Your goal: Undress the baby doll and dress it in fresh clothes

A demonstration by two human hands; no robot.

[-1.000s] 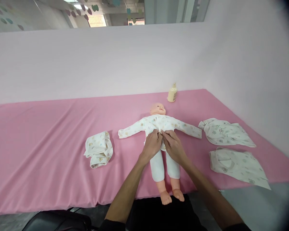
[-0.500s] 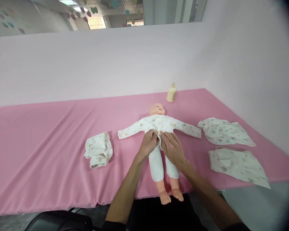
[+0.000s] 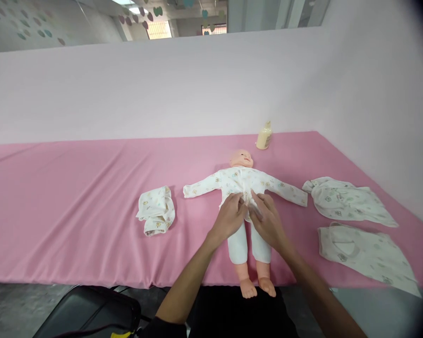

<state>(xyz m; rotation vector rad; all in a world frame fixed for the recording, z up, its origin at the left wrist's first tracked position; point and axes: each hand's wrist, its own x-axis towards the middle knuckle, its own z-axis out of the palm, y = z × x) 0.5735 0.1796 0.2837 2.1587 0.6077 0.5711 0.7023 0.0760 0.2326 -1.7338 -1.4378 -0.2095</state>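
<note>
A baby doll (image 3: 242, 158) lies on its back, arms spread, feet at the table's near edge. It wears a white long-sleeved baby shirt (image 3: 232, 177) with small prints, parted by a seam down the front. My left hand (image 3: 231, 213) pinches the front of the shirt near its lower hem. Close beside it, my right hand (image 3: 266, 217) pinches the same front from the other side, fingers curled. The exact fastening between my fingertips is too small to make out. White cloth covers the doll's legs down to the shins, and its feet are bare.
A pink sheet (image 3: 91, 202) covers the table. Folded printed baby clothing (image 3: 157, 209) lies to the left. Two printed garments, one crumpled (image 3: 348, 199) and one flat (image 3: 368, 253), lie at the right. A pump bottle (image 3: 264, 136) stands behind the doll; a black chair (image 3: 91, 312) is at lower left.
The view has shifted, so everything appears further right. My hands have moved slightly down the shirt front, and the loose loop of trim between them no longer shows.
</note>
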